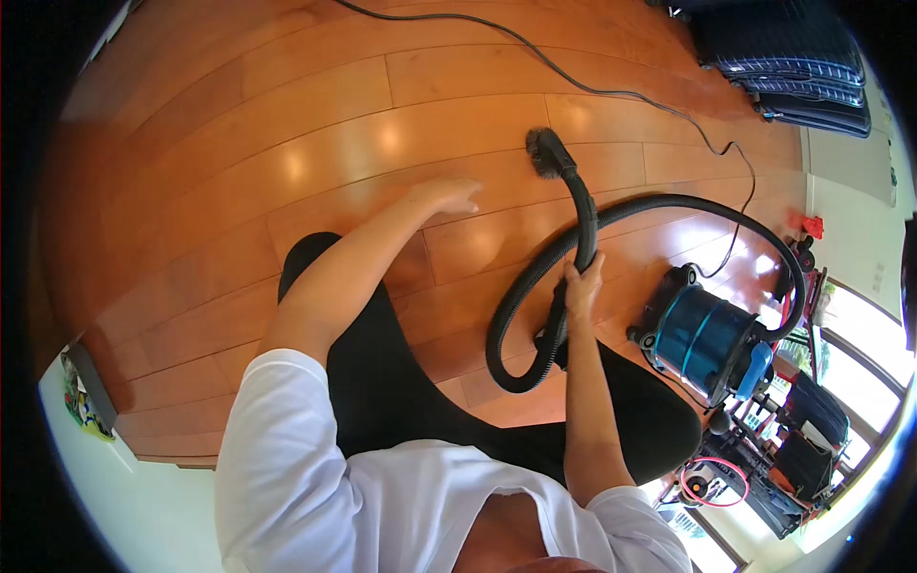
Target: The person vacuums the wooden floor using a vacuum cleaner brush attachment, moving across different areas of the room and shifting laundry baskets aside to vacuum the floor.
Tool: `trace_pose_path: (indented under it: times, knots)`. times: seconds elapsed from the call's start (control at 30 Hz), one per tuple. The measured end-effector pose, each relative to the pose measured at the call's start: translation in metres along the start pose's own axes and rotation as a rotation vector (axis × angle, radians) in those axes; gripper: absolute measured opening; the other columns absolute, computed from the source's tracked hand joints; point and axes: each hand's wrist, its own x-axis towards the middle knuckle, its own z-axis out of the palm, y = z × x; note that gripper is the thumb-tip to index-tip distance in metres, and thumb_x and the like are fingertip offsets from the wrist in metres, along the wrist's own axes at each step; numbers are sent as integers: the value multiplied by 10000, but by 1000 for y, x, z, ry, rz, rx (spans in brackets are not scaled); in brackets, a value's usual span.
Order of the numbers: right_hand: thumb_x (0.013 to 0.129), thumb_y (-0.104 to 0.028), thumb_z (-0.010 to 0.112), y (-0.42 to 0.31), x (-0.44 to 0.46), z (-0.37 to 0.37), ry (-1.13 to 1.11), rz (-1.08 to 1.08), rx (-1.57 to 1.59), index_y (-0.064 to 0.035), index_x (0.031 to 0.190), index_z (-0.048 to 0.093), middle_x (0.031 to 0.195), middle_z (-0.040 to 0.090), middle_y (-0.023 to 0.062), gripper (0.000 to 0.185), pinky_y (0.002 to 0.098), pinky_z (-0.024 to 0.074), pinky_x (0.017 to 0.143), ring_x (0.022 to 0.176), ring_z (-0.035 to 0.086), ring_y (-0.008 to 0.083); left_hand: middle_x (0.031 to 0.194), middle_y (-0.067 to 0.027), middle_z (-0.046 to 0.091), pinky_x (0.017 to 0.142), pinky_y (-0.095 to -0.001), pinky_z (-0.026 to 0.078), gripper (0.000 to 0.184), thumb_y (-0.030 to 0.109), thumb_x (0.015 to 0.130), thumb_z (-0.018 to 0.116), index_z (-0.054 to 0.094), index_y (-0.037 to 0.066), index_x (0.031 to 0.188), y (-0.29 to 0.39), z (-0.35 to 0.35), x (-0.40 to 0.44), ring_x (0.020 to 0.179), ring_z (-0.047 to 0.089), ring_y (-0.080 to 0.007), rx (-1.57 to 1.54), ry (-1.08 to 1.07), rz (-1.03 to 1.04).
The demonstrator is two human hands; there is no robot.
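Reflecting light, wooden floor (315, 124), blue vacuum (695, 329), bright windows (871, 329)

Dark bags (817, 413) lay just right of a pink hoop (747, 485). A bright window (874, 329) appeared above and right of the hoop; a small red item (813, 226) and a pale wall (855, 234) showed farther above it. A dark blue, partly checked stack (793, 72) stood well above the hoop, a multicoloured item (84, 396) far left.

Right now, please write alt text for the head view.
A right hand grips a black vacuum wand, its brush over a wooden floor. The left hand, apparently empty, is outstretched. A blue canister sits at right.
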Motion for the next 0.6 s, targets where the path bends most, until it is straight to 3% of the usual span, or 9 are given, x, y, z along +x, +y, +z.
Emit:
trace_pose_path:
  times: [0.07, 0.17, 0.2, 0.3, 0.43, 0.6]
  knots:
    - [795, -111, 637, 11, 7, 22, 38, 12, 11, -27, 1118, 451, 699, 580, 136, 383, 373, 483, 580, 638, 602, 257, 1378, -199, 513, 1047, -458, 407, 539, 318, 907, 625, 507, 39, 1353, 1, -8, -8, 1272, 484, -358, -7, 8, -47]
    - [800, -85, 646, -17, 51, 45, 85, -42, -60, -36, 1114, 441, 691, 565, 108, 378, 354, 483, 587, 657, 607, 213, 1370, -195, 519, 1053, -438, 405, 517, 295, 917, 616, 506, 34, 1349, -14, -5, 6, 1273, 485, -344, -60, 39, 24]
    - [824, -100, 653, -17, 54, 45, 67, -35, -72, -5, 1157, 428, 724, 575, 179, 413, 414, 479, 623, 665, 616, 336, 1357, -197, 530, 1052, -432, 406, 504, 294, 922, 611, 510, 37, 1343, -13, -7, 2, 1262, 495, -347, -51, 48, 18]
    - [822, -84, 648, -12, 33, 37, 20, 60, 208, -37, 1089, 452, 707, 572, 91, 335, 332, 480, 566, 603, 592, 185, 1329, -201, 552, 1047, -422, 410, 481, 295, 931, 601, 517, 41, 1332, -12, -18, -9, 1234, 517, -354, -52, 75, 14]
    - [822, -45, 645, -4, 4, 28, 52, 52, 222, -29, 1037, 460, 705, 564, 79, 284, 301, 467, 531, 582, 580, 157, 1313, -201, 561, 1040, -425, 414, 480, 299, 932, 601, 519, 38, 1325, -32, -15, -9, 1216, 529, -357, -105, 93, 4]
    - [807, -62, 629, -5, 56, 44, 38, 67, 131, -13, 1024, 450, 722, 594, 111, 286, 350, 485, 574, 614, 612, 212, 1300, -191, 567, 1033, -425, 421, 461, 296, 933, 600, 532, 32, 1304, -20, -15, -9, 1204, 533, -357, -76, 73, 23]
